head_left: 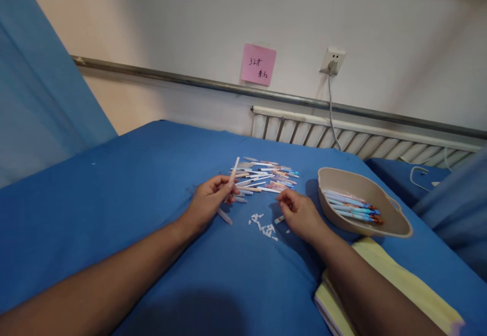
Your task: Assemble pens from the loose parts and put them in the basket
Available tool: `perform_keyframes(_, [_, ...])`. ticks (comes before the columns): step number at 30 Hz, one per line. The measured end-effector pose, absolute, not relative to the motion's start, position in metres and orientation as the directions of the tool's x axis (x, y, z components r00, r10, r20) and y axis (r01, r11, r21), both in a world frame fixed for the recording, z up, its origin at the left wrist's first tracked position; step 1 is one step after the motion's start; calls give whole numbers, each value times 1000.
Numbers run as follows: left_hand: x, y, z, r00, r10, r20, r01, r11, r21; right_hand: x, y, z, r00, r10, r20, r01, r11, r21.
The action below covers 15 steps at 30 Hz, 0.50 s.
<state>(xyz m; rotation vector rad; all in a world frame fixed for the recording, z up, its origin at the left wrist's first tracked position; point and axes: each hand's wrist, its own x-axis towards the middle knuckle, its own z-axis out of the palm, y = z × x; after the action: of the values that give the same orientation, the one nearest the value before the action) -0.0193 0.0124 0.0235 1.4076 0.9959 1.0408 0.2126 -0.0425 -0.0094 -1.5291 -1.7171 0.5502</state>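
My left hand [210, 198] is closed round a thin white pen tube [234, 168] that sticks up and away from the fingers. A second pale tube [224, 216] lies on the cloth just below that hand. My right hand [299, 210] rests curled on the blue cloth beside a small capped piece [279, 219]; whether it grips anything I cannot make out. Between the hands lies a scatter of small white bits [264, 226]. Behind them is a heap of several pens and pen parts [266, 175].
A beige oval basin [395, 222] at the right holds several assembled pens [352, 206]. A yellow pad [407, 280] lies under my right forearm. The blue cloth [114, 199] covers the table. Behind are a radiator, a wall socket with cable and a pink note.
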Motion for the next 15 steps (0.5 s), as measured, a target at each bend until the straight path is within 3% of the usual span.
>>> perform_keyframes(3, [-17, 7, 23, 336, 941, 34, 70, -60, 996, 220, -48, -1, -154, 970, 186, 853, 225, -471])
perform_keyframes(7, [-16, 4, 21, 404, 915, -12, 127, -43, 991, 220, -51, 3, -264, 961, 82, 908, 277, -315])
perform_keyframes(11, [-16, 5, 18, 432, 901, -44, 181, -38, 983, 215, -47, -4, -281, 956, 87, 903, 294, -313])
perform_keyframes(15, [-16, 4, 16, 452, 891, -44, 191, -48, 980, 214, -41, -13, -198, 964, 177, 823, 262, -505])
